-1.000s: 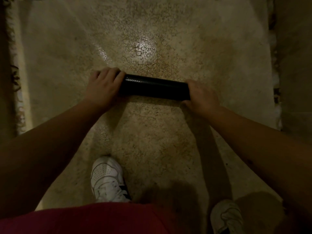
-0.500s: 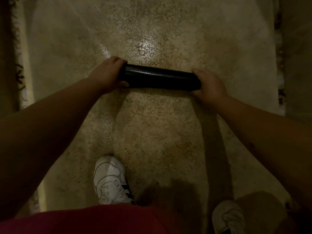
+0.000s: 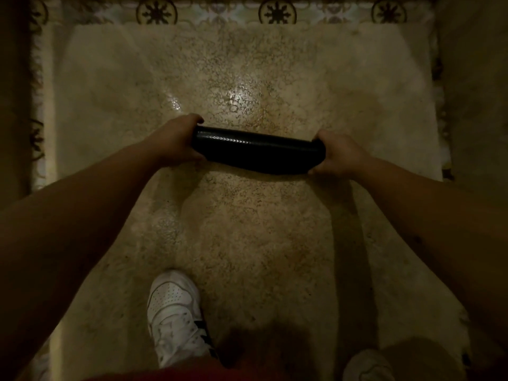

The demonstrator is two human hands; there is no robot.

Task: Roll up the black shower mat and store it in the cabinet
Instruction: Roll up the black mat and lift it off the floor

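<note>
The black shower mat (image 3: 258,151) is a tight glossy roll lying crosswise in the middle of the view, held just above the speckled shower floor (image 3: 247,243). My left hand (image 3: 178,141) grips its left end, fingers curled over the top and thumb underneath. My right hand (image 3: 339,155) grips its right end the same way. Both forearms reach in from the lower corners. The roll's two ends are hidden inside my hands. No cabinet is in view.
A patterned tile border (image 3: 275,12) runs along the far edge of the floor, and dark walls close in left and right. My white sneakers stand below, one (image 3: 176,317) at lower centre, the other (image 3: 368,367) at the bottom right.
Both hands have shifted from pressing on top of the roll to gripping its ends. The roll has risen off the floor, and the view has tilted to show the far tile border.
</note>
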